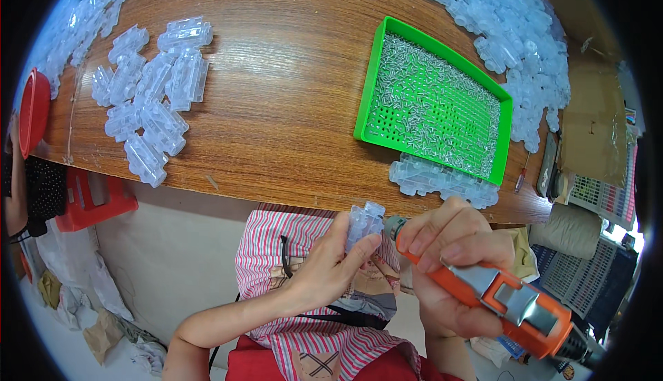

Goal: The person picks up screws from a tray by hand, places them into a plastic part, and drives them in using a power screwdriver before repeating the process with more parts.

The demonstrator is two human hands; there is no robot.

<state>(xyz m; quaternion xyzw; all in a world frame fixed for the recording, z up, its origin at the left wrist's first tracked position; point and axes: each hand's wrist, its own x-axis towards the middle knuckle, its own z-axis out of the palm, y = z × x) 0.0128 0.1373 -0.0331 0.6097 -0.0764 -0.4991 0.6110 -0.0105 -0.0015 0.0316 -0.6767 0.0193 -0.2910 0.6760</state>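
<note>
Between the thumb and fingers of my left hand (331, 267) is a clear plastic part (364, 222), held just off the table's front edge. My right hand (459, 264) wraps round an orange electric screwdriver (469, 286). Its grey nose points left and meets the right side of the plastic part; whether the bit sits in a screw cannot be made out. Beyond my hands, a green perforated tray (362, 115) holds many small silver screws (428, 98). Its near edge rests by several clear plastic parts (442, 181).
A loose group of clear plastic parts (155, 88) lies on the wooden table (283, 84) at left. Larger heaps fill the far right (511, 36) and far left (79, 12). A small screwdriver (521, 177) lies near the right edge. At left, another person's arm (17, 181) shows beside a red basin (34, 113).
</note>
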